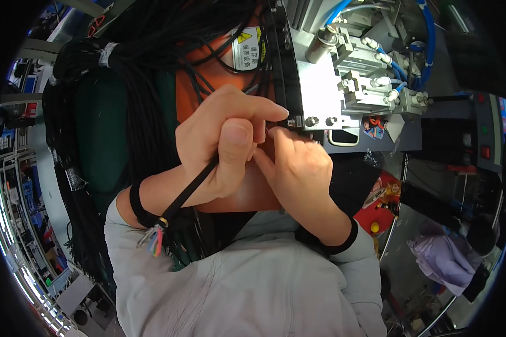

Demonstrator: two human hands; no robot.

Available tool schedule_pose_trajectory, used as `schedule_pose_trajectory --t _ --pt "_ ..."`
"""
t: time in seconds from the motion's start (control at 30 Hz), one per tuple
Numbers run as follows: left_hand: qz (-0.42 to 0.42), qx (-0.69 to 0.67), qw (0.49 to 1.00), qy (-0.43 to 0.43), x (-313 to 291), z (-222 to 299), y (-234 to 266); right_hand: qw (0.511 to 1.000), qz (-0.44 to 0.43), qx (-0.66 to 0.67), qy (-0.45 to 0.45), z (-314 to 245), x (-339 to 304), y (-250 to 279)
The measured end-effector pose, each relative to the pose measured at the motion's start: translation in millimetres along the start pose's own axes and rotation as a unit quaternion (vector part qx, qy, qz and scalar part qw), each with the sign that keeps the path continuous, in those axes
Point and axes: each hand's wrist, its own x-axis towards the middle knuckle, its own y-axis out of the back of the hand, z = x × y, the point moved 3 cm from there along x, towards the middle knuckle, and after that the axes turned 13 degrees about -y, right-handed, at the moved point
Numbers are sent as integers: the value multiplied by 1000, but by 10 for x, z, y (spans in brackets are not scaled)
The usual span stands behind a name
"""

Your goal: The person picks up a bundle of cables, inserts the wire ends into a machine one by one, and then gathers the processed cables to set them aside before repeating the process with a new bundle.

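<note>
A black cable (192, 186) runs out of my left hand (222, 143), whose fist is wrapped around it with the thumb on top. Its loose end hangs over my left forearm and splits into several thin coloured wires (156, 238). My right hand (301, 163) meets the left at the fingertips, its fingers curled and pinched together. Whatever lies between those fingertips is hidden. Both hands are above an orange panel (242, 194), close to the front corner of a metal machine plate (320, 90).
Thick bundles of black cables (138, 112) hang at the left over a dark green surface (98, 106). Pneumatic cylinders (365, 62) with blue tubes (430, 33) stand at the far right. A red round surface (371, 224) with small items and a lilac cloth (441, 255) are lower right.
</note>
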Motion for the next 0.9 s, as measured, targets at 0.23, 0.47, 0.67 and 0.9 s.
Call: schedule_pose_trajectory --t 0.23,0.47,0.67,0.9 --pt "25 -1 1000 -5 -5 55 46 996 23 -87 -3 -159 28 -47" --pt "17 3 1000 -23 -15 91 -9 991 -54 -124 21 -140 139 -273" --pt "20 9 998 -56 -22 102 -72 979 -159 122 21 -122 20 -103" --pt "-77 19 985 -156 -65 24 -246 758 -468 453 -19 288 -515 779"
